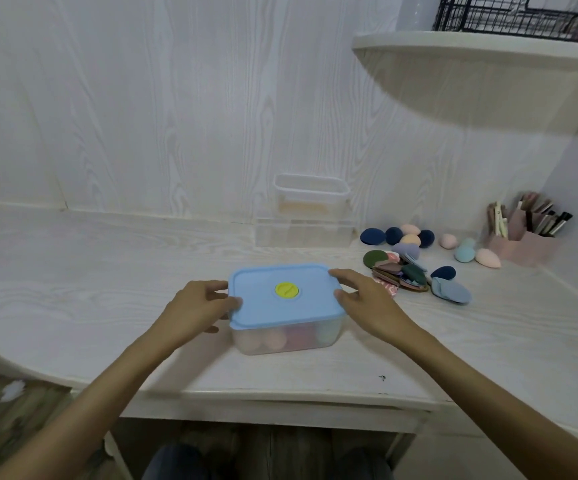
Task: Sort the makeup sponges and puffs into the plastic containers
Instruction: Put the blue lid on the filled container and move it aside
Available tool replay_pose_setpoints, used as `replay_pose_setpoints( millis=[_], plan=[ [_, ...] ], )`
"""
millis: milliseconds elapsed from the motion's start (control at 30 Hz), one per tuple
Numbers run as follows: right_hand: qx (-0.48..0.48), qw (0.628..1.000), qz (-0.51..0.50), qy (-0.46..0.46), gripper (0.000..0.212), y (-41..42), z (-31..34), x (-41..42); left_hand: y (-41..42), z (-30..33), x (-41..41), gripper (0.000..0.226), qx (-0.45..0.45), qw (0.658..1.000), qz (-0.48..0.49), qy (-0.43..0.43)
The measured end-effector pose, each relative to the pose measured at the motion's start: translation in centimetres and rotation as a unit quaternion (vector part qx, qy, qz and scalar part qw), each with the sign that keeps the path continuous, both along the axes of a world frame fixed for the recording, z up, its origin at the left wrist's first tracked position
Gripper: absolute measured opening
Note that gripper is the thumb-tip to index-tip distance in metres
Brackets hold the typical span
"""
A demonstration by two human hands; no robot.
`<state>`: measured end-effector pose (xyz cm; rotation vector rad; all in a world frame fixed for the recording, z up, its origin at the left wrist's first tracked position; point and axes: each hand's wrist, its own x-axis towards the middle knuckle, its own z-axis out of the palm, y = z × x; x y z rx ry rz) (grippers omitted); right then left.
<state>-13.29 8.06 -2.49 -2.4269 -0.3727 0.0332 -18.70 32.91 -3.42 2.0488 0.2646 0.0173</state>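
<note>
One lidded box mid-desk, two hands on it.
Left hand and right hand curl fingers onto smooth blue lid of frosted container; pinkish sponges inside, blurred. Two clear empty containers behind. Right: roughly eleven egg-shaped sponges, flat puffs heaped.

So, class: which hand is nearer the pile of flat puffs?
The right hand: it sits just left of the puff pile, on the box lid. The left hand is across the box.
</note>
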Motion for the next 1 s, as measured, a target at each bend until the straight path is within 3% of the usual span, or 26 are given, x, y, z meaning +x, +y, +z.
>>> replay_pose_setpoints(
  millis=[167, 300, 433, 533, 733, 900, 1000],
  plan=[
    [0.118, 0.990, -0.017, 0.080, 0.051, -0.5, -0.3, 0.4, -0.1, -0.1, 0.1, 0.054, -0.004, 1.000, 0.015, -0.004],
    [0.268, 0.939, -0.058, 0.209, 0.045, -1.2, -0.5, 1.1, -0.1, -0.1, 0.1, 0.050, -0.053, 0.998, 0.021, 0.008],
    [0.283, 0.907, -0.064, 0.306, 0.036, -1.5, 0.7, 2.2, 0.2, 0.4, 0.5, 0.024, -0.054, 0.996, 0.000, 0.074],
    [0.272, 0.876, -0.068, 0.393, 0.033, -1.7, 1.2, 2.3, 0.5, 0.6, 0.7, 0.024, -0.044, 0.993, -0.007, 0.111],
    [0.311, 0.887, -0.038, 0.340, 0.032, 2.2, 1.8, 4.0, 3.2, 2.8, 2.3, 0.010, -0.062, 0.997, 0.023, 0.036],
    [0.324, 0.904, -0.010, 0.278, 0.016, 10.4, 3.6, 8.1, 8.5, 5.9, 6.0, 0.027, -0.084, 0.986, 0.127, -0.064],
    [0.318, 0.911, 0.002, 0.264, 0.020, 15.8, 3.2, 11.1, 11.6, 5.9, 8.7, 0.047, -0.070, 0.978, 0.182, -0.071]
  ],
)
